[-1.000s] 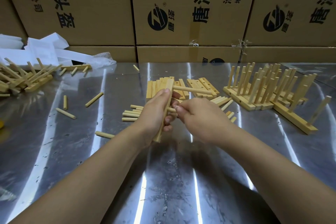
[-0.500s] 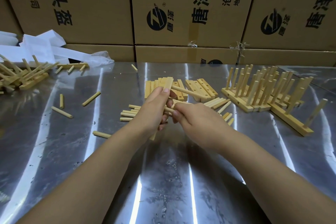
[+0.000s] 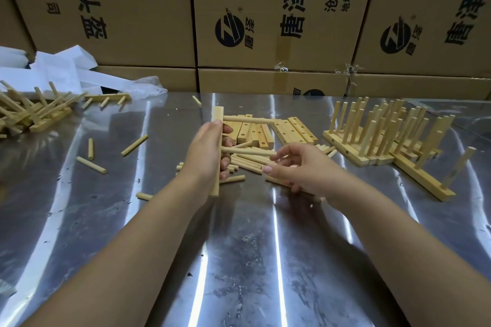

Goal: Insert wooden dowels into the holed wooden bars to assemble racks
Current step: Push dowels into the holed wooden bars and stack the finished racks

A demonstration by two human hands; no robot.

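Observation:
My left hand point(image 3: 204, 151) grips a holed wooden bar point(image 3: 218, 114) held nearly upright above the steel table. Two dowels stick out of it to the right: an upper dowel point(image 3: 249, 120) and a lower dowel point(image 3: 249, 152). To their right is my right hand point(image 3: 297, 170), its fingers loosely spread and the index fingertip at the free end of the lower dowel. It grips nothing that I can see. Loose dowels point(image 3: 247, 163) lie on the table beneath both hands. Holed bars point(image 3: 292, 127) lie flat just behind them.
Finished racks point(image 3: 377, 135) with upright dowels stand at the right. A heap of dowelled bars point(image 3: 29, 111) lies at the far left, beside white packaging point(image 3: 61, 71). Stray dowels point(image 3: 91, 164) dot the left of the table point(image 3: 239, 260). Cardboard boxes point(image 3: 265, 21) wall off the back.
My right hand has drawn back to the right from the bar and opened, leaving a second dowel seated in the bar. My left hand has raised the bar more upright.

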